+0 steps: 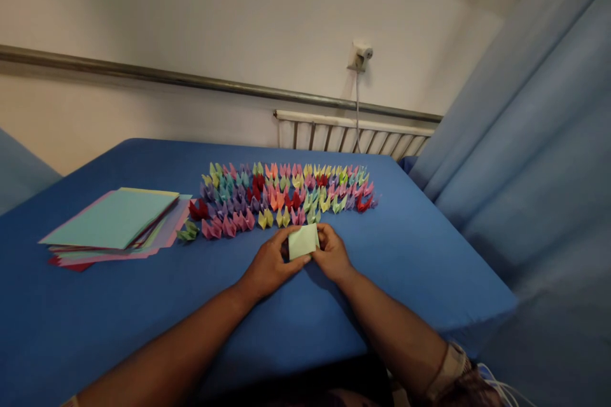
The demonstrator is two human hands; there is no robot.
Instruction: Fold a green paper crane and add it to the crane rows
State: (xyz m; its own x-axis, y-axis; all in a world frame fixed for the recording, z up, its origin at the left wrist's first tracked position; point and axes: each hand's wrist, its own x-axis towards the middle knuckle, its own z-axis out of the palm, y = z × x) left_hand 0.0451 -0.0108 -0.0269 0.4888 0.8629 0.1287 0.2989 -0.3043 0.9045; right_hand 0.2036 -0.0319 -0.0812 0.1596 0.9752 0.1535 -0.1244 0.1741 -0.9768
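A small folded square of pale green paper [303,241] is held up between my two hands, just above the blue table. My left hand [271,262] grips its left side, with the thumb along the lower edge. On the right side, my right hand [333,254] pinches the paper near its lower right corner. Some fingers of both hands are hidden behind the paper. Right beyond my hands stand rows of small folded paper figures [277,199] in many colours.
A stack of coloured paper sheets [114,219] lies at the left on the blue-covered table [181,318]. One dark green paper figure [189,231] sits beside it. Behind the table are a radiator [329,127] and a wall socket [359,57]; a blue curtain [534,114] hangs at right.
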